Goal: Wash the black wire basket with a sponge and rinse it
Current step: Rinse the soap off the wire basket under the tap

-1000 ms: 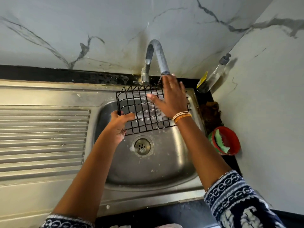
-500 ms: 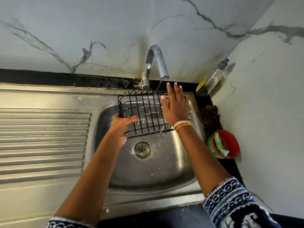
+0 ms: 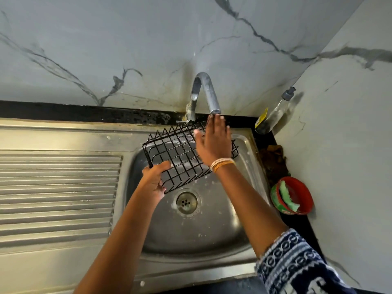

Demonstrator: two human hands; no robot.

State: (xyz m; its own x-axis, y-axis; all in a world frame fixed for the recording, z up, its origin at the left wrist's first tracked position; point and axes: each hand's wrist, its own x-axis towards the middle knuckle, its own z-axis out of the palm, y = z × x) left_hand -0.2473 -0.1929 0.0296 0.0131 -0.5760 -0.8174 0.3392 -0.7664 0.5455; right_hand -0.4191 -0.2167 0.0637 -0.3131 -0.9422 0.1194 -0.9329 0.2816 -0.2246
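Observation:
The black wire basket hangs tilted over the steel sink, just below the tap spout. My left hand grips its near left corner. Flat on the basket's right part lies my right hand, fingers spread and pointing at the spout, nothing held in it. A green sponge lies in a red bowl on the black counter to the right of the sink. I cannot tell whether water is running.
A ribbed steel drainboard extends left of the sink. A clear pump bottle leans in the back right corner by the marble wall. A brown scrubber sits between bottle and bowl. The drain is uncovered.
The basket has tilted, its left end lower and nearer to me. My right hand slid up along it toward the spout. My left hand kept its grip on the corner.

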